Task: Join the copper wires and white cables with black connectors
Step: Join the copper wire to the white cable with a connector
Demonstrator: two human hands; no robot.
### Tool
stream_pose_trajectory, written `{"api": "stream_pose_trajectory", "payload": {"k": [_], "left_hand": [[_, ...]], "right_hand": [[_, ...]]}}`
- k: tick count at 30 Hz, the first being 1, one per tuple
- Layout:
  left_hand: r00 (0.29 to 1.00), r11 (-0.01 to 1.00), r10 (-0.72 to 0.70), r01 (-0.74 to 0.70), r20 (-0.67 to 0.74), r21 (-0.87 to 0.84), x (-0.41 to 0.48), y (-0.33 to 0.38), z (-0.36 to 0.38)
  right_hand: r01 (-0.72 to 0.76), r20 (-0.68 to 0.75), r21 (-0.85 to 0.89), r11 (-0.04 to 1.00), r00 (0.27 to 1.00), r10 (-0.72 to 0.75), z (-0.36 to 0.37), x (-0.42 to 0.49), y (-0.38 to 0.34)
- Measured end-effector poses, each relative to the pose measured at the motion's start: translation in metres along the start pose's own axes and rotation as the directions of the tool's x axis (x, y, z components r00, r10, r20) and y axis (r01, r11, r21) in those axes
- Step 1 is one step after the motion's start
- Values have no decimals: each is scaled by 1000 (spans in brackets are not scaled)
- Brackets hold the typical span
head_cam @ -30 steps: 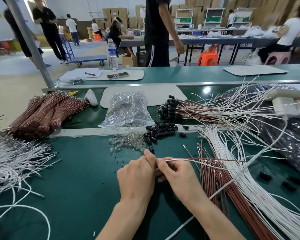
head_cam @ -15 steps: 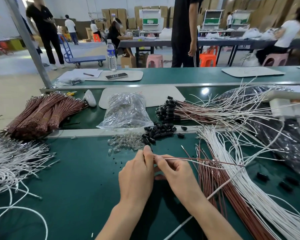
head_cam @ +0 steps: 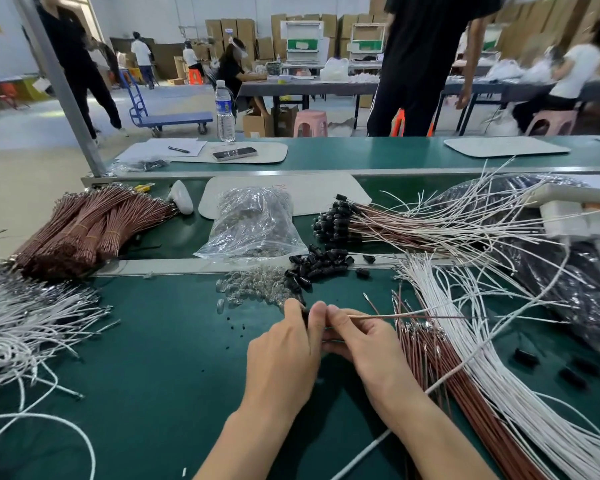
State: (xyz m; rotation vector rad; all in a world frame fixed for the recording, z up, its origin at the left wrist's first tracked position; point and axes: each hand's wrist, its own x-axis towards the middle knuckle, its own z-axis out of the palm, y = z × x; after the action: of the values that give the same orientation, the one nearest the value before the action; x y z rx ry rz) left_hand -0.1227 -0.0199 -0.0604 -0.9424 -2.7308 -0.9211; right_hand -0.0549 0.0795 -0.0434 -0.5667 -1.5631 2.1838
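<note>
My left hand (head_cam: 284,355) pinches a small black connector (head_cam: 305,314) at its fingertips, mostly hidden by the fingers. My right hand (head_cam: 357,344) touches it and pinches a copper wire (head_cam: 413,317) that runs off to the right. A second wire end in that hand is partly hidden. Loose copper wires (head_cam: 444,368) and white cables (head_cam: 499,375) fan across the green mat (head_cam: 160,358) right of my hands. A heap of loose black connectors (head_cam: 316,266) lies just beyond my fingers.
Finished wires with black connectors (head_cam: 340,220) lie behind the metal divider (head_cam: 187,266). A clear bag (head_cam: 253,223) and small clear bulbs (head_cam: 253,287) sit mid-table. Bundled copper wires (head_cam: 80,230) and white cables (head_cam: 32,323) fill the left. Black plastic (head_cam: 575,299) lies right. People move beyond the bench.
Both hands stay together at the same spot on the mat, working the connector onto the wire. The person standing behind the bench has walked to the right.
</note>
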Motion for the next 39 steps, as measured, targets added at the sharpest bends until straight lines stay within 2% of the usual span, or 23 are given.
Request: {"api": "stream_pose_trajectory", "payload": {"k": [7, 11, 13, 15, 17, 20, 22, 24, 25, 26, 32, 34, 37, 39], "left_hand": [[999, 999, -9, 10, 38, -40, 0, 0, -2], [1000, 963, 3, -6, -11, -269, -2, -2, -4], [996, 905, -49, 15, -70, -424, 0, -3, -5], [975, 774, -185, 69, -121, -629, 4, -5, -9], [934, 593, -339, 121, -110, -796, 8, -11, -14], [875, 383, -483, 164, -45, -909, 15, -20, -21], [848, 196, -526, 194, 64, -961, 19, -23, -28], [833, -44, -509, 227, 218, -973, 23, -25, -36], [832, -124, -482, 245, 274, -962, 24, -25, -40], [835, -152, -456, 270, 310, -951, 25, -25, -44], [851, -52, -368, 383, 374, -922, 61, 8, -56], [877, -27, -285, 396, 387, -918, 90, 30, -58], [896, -23, -222, 390, 385, -921, 142, 70, -60], [886, 41, -234, 420, 400, -907, 171, 94, -60]], "right_hand": [[21, 31, -40, 999, 999, -20, -2, 1, 2], [37, 71, -24, 999, 997, -35, -2, 1, 3], [54, 23, 21, 998, 998, -54, -3, 1, 3], [68, -58, 89, 994, 996, -63, -7, 3, 1], [79, -122, 142, 987, 991, -62, -12, 4, -2], [95, -165, 191, 977, 984, -63, -19, 4, -8], [120, -179, 174, 977, 980, -89, -21, 2, -12], [169, -203, 108, 980, 968, -145, -23, -2, -20], [199, -215, 70, 978, 960, -180, -25, -3, -25], [229, -221, 38, 973, 951, -215, -28, -4, -31], [360, -198, -85, 929, 908, -369, -58, 13, -93], [377, -185, -68, 924, 905, -383, -70, 33, -121], [305, -201, 153, 940, 941, -272, -89, 71, -164], [194, -215, 251, 948, 966, -141, -101, 84, -180]]}}
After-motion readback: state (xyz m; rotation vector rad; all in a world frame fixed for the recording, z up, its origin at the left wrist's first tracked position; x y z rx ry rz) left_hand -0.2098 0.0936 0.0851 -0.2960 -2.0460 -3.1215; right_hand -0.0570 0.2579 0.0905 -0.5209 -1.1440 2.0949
